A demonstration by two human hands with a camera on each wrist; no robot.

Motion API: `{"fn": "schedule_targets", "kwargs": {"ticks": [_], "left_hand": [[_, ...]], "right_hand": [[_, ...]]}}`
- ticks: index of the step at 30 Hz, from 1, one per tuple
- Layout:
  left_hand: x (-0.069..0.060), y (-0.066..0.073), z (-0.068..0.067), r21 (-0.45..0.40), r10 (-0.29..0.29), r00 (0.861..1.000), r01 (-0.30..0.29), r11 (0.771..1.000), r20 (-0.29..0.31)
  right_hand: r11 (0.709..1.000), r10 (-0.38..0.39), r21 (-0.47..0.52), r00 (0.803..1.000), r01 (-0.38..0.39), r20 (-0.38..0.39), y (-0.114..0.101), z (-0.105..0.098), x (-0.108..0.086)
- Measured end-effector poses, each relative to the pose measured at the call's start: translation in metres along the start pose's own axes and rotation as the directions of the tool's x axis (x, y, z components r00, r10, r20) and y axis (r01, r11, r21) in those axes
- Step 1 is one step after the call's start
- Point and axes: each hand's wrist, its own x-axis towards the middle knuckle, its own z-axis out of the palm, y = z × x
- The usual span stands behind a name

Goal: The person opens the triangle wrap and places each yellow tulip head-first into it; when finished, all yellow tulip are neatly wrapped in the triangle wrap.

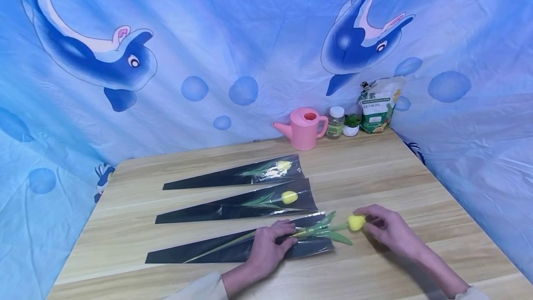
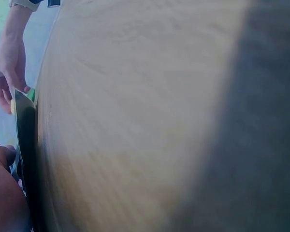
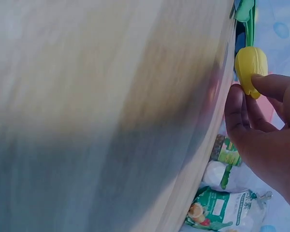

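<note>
In the head view a yellow tulip (image 1: pixel 356 222) with green leaves lies lengthwise in a black wrapping sleeve (image 1: pixel 175 254) with a clear front, its head and leaf tips sticking out past the wide end. My right hand (image 1: pixel 393 230) pinches the tulip's head between thumb and fingers; the right wrist view shows the thumb on the yellow petals (image 3: pixel 251 67). My left hand (image 1: pixel 268 246) rests on the sleeve near its wide end, thumb and fingers spread about the stem. The left wrist view shows the sleeve (image 2: pixel 26 125) edge-on beside that hand.
Two more black sleeves (image 1: pixel 191 212) (image 1: pixel 208 179), each with a yellow tulip inside, lie farther back. Along the table's far edge stand a pink watering can (image 1: pixel 303 133), a lidded jar (image 1: pixel 335 124), a small potted plant (image 1: pixel 351 128) and a green-white bag (image 1: pixel 376 110). A blue dolphin-print curtain hangs behind.
</note>
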Motion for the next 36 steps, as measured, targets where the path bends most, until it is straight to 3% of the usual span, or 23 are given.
{"fn": "schedule_targets", "kwargs": {"ticks": [10,18,29,36], "left_hand": [[0.000,0.000,0.001,-0.013,0.026,1.000,-0.026,1.000,-0.017],[0.002,0.001,0.001,-0.034,0.045,0.998,-0.046,0.998,-0.033],[0.002,0.003,0.000,-0.034,0.050,0.998,-0.051,0.998,-0.042],[0.002,0.003,-0.001,-0.033,0.042,0.999,-0.043,0.999,-0.035]], "right_hand": [[0.997,0.014,0.076,1.000,-0.016,0.023,-0.010,0.014,0.002],[0.991,-0.027,0.134,0.999,0.021,0.038,-0.015,0.024,0.005],[0.973,0.124,0.184,0.988,-0.139,0.092,-0.023,0.025,0.009],[0.968,0.145,0.193,0.985,-0.161,0.095,-0.022,0.024,0.011]]}}
